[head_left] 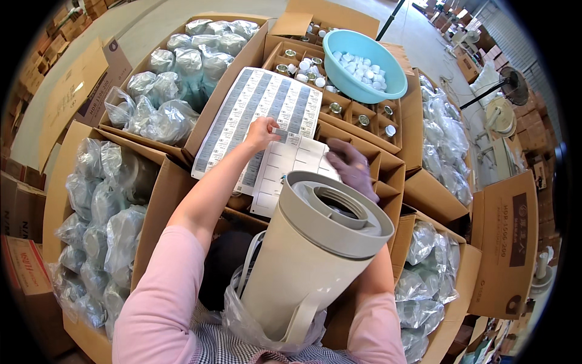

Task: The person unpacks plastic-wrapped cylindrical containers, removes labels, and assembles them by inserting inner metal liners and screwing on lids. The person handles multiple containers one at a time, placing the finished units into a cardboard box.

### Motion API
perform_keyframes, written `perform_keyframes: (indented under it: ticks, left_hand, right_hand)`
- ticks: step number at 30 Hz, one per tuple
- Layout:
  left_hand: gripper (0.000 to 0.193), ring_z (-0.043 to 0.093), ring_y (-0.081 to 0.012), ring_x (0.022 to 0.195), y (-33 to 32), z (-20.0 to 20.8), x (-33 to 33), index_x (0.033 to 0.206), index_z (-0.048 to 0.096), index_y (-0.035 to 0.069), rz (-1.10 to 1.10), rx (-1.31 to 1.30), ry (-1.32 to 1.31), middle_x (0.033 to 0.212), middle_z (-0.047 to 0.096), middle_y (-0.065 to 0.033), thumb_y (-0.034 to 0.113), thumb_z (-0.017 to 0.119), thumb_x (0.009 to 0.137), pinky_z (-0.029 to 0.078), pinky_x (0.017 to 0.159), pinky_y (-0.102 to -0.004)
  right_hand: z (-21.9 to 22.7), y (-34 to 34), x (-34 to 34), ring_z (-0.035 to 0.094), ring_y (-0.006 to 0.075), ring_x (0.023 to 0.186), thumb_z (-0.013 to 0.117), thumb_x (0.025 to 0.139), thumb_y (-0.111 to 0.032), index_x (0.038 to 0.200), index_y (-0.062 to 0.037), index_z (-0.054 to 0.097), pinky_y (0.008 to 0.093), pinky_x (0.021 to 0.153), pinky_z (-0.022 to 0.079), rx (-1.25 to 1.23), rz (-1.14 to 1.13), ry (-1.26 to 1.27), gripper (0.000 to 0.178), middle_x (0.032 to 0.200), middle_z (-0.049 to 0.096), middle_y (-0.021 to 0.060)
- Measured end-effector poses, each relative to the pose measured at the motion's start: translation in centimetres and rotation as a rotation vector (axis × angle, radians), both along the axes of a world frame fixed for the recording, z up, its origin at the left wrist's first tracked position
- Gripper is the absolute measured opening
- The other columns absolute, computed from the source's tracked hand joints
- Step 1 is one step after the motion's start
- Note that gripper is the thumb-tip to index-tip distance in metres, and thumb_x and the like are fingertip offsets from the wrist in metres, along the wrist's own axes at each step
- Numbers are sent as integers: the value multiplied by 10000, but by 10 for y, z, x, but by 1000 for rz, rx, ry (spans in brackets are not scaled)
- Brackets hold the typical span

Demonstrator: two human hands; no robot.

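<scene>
My left hand [263, 134] is closed in a pinch on a small grey label [280, 131] at the top edge of a partly peeled label sheet [276, 176]. Beneath lies a larger sheet of grey-and-white labels [242, 109]. My right hand [353, 168], dark and apparently gloved, hovers at the right side of the peeled sheet; motion smears its fingers. Between my arms a large beige insulated jug [309, 255] with a side handle leans in a clear plastic bag [242, 309]. Its lid is off, showing a threaded mouth [339, 200]. The jug hides part of my right forearm.
Open cartons of plastic-wrapped jugs stand at the left [100, 212], back left [182, 67], right [445, 139] and lower right [424, 279]. Ahead, a light blue basin [365, 65] of white caps rests on a divided carton [348, 124]. A fan [514, 86] stands farther right.
</scene>
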State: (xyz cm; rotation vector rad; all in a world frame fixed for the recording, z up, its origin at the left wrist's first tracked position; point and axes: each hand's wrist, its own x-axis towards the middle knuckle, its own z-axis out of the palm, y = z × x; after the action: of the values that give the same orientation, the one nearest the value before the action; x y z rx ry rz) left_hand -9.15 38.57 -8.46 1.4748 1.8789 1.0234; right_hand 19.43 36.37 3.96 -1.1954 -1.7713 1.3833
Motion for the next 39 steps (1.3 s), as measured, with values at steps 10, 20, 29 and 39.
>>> perform_keyframes:
  ticks: [10,20,29,39]
  left_hand:
    - [281,661,-221,804,-38,7,10,1031,734,98,-59,491,213,929,667,-94,-28,708,781,539,712,-321]
    - [393,657,-273,974,-43,-13,20,1113,724,147,-75,741,569,1237,638,-132,8,611,764,558,839,-355]
    - [106,591,-295,915,-39,-10,22,875,677,93,-57,594,534,938,613,-106,53,625,792,475,807,-404]
    - [60,615,-161,1110,-38,-6,6,911,656,39,-220,185,-625,1144,687,-89,-3,615,924,473,963,-302]
  right_hand:
    - [-97,66,-73,671,276,946,802,704,-184,1001,-72,710,358,844,514,222,74,-319,331,1021,712,127]
    - [-104,65,-66,692,234,811,799,711,-197,940,-65,730,327,785,526,75,-32,-246,273,859,727,121]
    - [-89,28,-82,513,311,1135,699,807,-346,1269,-141,565,476,948,423,633,28,-829,523,1266,550,103]
    - [-123,42,-57,442,336,1322,783,767,-394,1400,-60,464,411,1111,353,452,164,-497,784,1438,461,184]
